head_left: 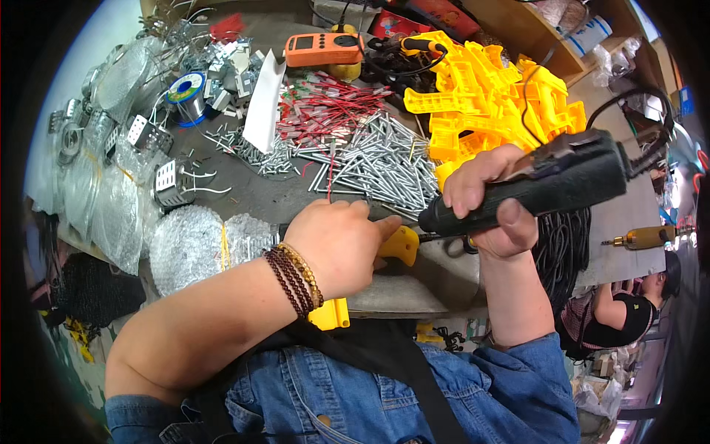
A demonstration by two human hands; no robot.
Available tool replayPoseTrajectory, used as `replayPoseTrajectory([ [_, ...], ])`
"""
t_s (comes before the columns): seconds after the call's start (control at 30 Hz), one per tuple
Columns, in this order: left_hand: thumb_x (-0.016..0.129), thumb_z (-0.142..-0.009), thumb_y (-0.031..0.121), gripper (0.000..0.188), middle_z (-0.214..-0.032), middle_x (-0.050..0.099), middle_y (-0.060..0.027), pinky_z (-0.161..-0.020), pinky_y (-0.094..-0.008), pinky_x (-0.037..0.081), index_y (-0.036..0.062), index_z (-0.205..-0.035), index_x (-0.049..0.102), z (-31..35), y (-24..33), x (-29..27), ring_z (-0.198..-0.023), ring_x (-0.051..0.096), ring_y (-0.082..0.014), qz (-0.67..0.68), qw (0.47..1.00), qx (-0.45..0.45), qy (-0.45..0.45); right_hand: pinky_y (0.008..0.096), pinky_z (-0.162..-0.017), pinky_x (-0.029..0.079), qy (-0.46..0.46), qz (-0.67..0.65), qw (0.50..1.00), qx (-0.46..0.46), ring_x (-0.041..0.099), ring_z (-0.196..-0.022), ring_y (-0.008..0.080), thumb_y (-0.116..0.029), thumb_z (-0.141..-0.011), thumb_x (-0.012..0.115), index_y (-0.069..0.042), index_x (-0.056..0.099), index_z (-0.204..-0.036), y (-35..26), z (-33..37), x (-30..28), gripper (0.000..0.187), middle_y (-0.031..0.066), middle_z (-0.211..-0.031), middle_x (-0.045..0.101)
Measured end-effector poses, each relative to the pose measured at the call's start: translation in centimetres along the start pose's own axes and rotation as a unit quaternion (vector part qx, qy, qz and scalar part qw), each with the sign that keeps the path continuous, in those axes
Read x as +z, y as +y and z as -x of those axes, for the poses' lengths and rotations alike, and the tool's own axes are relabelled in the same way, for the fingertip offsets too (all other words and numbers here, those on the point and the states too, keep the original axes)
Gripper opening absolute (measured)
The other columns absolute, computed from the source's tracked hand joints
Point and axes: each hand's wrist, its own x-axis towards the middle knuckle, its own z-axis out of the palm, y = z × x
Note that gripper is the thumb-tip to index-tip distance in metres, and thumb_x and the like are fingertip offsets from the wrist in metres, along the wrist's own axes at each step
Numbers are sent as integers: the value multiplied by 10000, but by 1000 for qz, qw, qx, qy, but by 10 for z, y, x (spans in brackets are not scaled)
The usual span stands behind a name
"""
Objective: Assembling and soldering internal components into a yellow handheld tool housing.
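My right hand (494, 200) is wrapped round a black electric screwdriver (547, 185), which lies nearly level with its bit pointing left. The bit reaches a yellow plastic handle (400, 247); whether it sits in a screw I cannot see. Closed over that handle is my left hand (336, 240), its index finger stretched toward the bit. To the left of this hand lies a bubble-wrapped round piece (188, 244), seemingly joined to the handle, though my hand hides the join. Another yellow plastic part (330, 314) shows under my left wrist.
Beyond my hands lie long screws (377, 163), red-wired parts (325, 111) and a pile of yellow plastic shells (495, 96). An orange meter (323, 49) stands behind. Left are a solder spool (186, 96) and bagged parts (111, 192). Right are black cables (562, 251) and another person (621, 311).
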Motion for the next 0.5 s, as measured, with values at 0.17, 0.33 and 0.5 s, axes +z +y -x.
replayPoseTrajectory([
  [0.17, 733, -836, 345, 554, -878, 612, -97, -764, -426, 518, 230, -1369, 632, 1, -2, -1, -822, 657, -289, 5, 1000, -10, -2, 342, -665, 469, 4, -32, 999, -23, 559, -667, 161, -430, -878, 712, -86, 525, -1089, -5, -3, 4, 445, 30, -815, 570],
  [0.33, 741, -826, 343, 552, -878, 610, -92, -765, -424, 519, 231, -1358, 640, 0, -2, -1, -824, 657, -280, 14, 1000, -3, -6, 334, -633, 469, -23, -3, 1000, 22, 550, -628, 154, -463, -845, 740, -97, 532, -1060, -8, -12, 8, 472, 22, -768, 564],
  [0.5, 750, -820, 354, 537, -886, 616, -84, -777, -410, 521, 211, -1329, 658, -1, -1, 5, -866, 663, -272, -12, 1000, -12, 11, 335, -614, 470, 5, -80, 996, 43, 543, -586, 155, -480, -812, 765, -104, 505, -983, 7, -13, 6, 488, 11, -736, 555],
])
